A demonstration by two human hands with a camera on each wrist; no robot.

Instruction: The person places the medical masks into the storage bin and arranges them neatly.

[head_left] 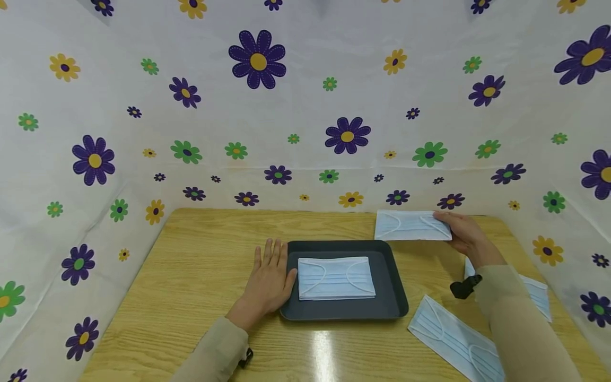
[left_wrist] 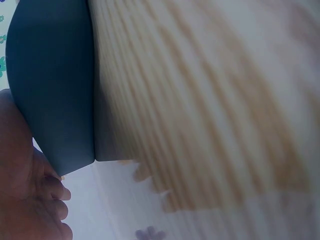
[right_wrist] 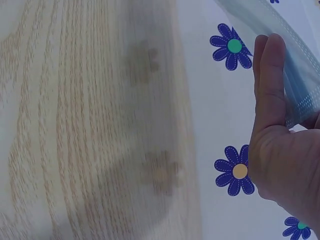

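In the head view my right hand (head_left: 467, 236) pinches a light blue face mask (head_left: 410, 225) by its right end. The mask is held up beyond the back right corner of a dark grey tray (head_left: 397, 297). A small stack of face masks (head_left: 336, 278) lies flat in the tray, ear loops on top. My left hand (head_left: 269, 278) rests with straight fingers against the tray's left rim. The left wrist view shows the tray's side wall (left_wrist: 55, 85) beside that hand. In the right wrist view the fingers (right_wrist: 272, 80) press against the held mask (right_wrist: 300, 75).
A loose face mask (head_left: 453, 337) lies slanted on the wooden table (head_left: 205, 265), right of the tray. Another mask (head_left: 538, 296) is partly hidden behind my right forearm. A white cloth with flowers (head_left: 296, 106) hangs around the table's back and sides.
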